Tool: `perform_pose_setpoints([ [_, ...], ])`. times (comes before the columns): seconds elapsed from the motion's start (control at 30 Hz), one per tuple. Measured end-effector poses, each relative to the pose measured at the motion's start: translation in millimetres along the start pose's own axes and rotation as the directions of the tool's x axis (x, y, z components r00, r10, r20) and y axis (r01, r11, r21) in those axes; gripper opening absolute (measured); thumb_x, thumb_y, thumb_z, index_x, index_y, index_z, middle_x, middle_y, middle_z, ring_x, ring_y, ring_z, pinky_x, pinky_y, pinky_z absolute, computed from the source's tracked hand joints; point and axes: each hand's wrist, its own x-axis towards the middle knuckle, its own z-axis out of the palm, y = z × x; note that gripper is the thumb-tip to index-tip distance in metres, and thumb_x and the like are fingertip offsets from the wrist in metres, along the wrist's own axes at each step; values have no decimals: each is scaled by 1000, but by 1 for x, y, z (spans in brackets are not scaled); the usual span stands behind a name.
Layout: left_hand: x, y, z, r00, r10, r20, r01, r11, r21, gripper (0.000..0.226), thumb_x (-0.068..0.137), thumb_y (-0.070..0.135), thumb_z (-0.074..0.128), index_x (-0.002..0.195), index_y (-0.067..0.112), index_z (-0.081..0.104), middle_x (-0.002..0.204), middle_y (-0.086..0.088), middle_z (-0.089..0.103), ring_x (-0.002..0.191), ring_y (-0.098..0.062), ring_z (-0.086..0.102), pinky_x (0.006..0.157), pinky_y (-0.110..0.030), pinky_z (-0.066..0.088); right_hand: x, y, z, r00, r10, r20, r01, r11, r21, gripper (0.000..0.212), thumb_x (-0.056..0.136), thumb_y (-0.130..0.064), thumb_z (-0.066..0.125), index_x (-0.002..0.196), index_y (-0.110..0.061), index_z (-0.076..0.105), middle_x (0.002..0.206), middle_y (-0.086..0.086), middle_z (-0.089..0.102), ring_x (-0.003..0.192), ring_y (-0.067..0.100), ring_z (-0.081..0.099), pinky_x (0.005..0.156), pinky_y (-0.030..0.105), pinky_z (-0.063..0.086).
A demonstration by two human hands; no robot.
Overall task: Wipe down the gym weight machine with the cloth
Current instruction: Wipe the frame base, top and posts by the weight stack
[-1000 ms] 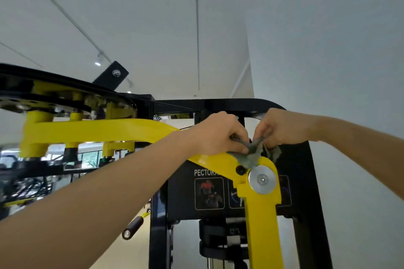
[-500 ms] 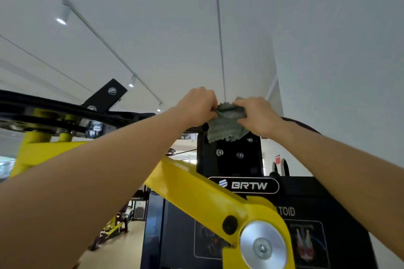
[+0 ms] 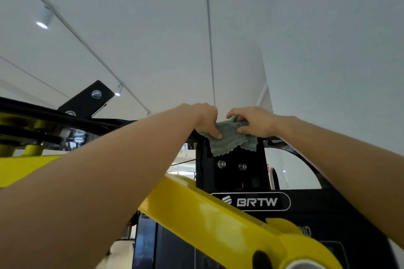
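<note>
A grey-green cloth [image 3: 229, 141] hangs over the top black crossbar of the weight machine [image 3: 253, 202], above two bolts. My left hand [image 3: 204, 119] grips its left edge, fingers curled over the bar. My right hand [image 3: 254, 122] pinches its right upper edge. Both arms reach up over the machine's yellow arm [image 3: 196, 207], which runs diagonally down to a round silver pivot at the bottom right.
A black bracket [image 3: 87, 98] and black top frame with yellow posts [image 3: 32, 148] lie to the left. Above are the white ceiling and track lights [image 3: 44, 19]; a white wall stands to the right. A BRTW badge sits on the black panel below the cloth.
Both hands have lifted the cloth from the yellow arm's pivot up to the top black crossbar. The cloth now hangs spread between the hands, and the view has tilted upward.
</note>
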Motion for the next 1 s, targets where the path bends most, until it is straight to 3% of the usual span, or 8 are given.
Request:
perform_pose_setpoints([
  [0.1, 3, 2, 3, 999, 39, -19, -40, 997, -64, 56, 85, 55, 73, 128, 22, 60, 132, -3, 60, 119, -28, 57, 103, -45, 46, -1, 4, -5, 998, -29, 53, 30, 999, -28, 44, 89, -23, 73, 130, -23, 60, 128, 2, 61, 117, 23, 56, 104, 42, 45],
  [0.17, 3, 7, 3, 998, 64, -28, -67, 990, -123, 58, 85, 49, 75, 133, 26, 54, 140, -3, 53, 126, -27, 51, 106, -47, 43, -2, 7, -5, 996, -30, 79, 32, 999, -17, 48, 87, -29, 75, 133, -24, 60, 127, 1, 63, 115, 23, 58, 102, 40, 46],
  [0.37, 9, 27, -1, 998, 53, 38, -49, 993, -107, 55, 87, 48, 74, 134, 25, 57, 133, -2, 60, 118, -26, 56, 104, -48, 46, -6, 27, -8, 993, -26, 112, 25, 1000, 14, 49, 87, -39, 75, 132, -23, 63, 123, 0, 67, 109, 22, 62, 101, 41, 49],
  [0.6, 27, 74, 4, 996, 83, 20, -82, 996, -44, 59, 91, 52, 67, 138, 21, 50, 130, -4, 60, 109, -25, 56, 98, -43, 47, -30, 69, -16, 995, -26, 98, 24, 999, 24, 45, 89, -40, 72, 129, -20, 65, 117, 1, 69, 107, 22, 63, 97, 38, 50],
  [0.77, 38, 107, 0, 987, 161, -7, -161, 987, 30, 52, 94, 50, 64, 134, 18, 53, 121, -4, 62, 96, -21, 50, 83, -33, 39, -56, 105, -20, 999, 7, 51, -13, 994, 106, 47, 88, -39, 74, 130, -20, 66, 119, 0, 70, 107, 20, 63, 100, 38, 50],
  [0.87, 42, 125, -3, 980, 200, -23, -198, 979, 48, 48, 97, 48, 60, 133, 18, 55, 121, -3, 64, 99, -21, 55, 83, -34, 39, -72, 125, -17, 999, 36, 12, -37, 986, 163, 48, 88, -39, 74, 132, -21, 64, 119, -1, 69, 107, 17, 63, 98, 33, 49],
  [1.0, 49, 152, -5, 976, 213, -45, -206, 971, 124, 42, 98, 44, 59, 129, 17, 55, 118, -6, 65, 109, -29, 60, 89, -37, 45, -90, 147, -10, 997, 72, -27, -64, 969, 237, 50, 86, -39, 76, 130, -20, 65, 115, 2, 71, 106, 20, 64, 98, 36, 51],
])
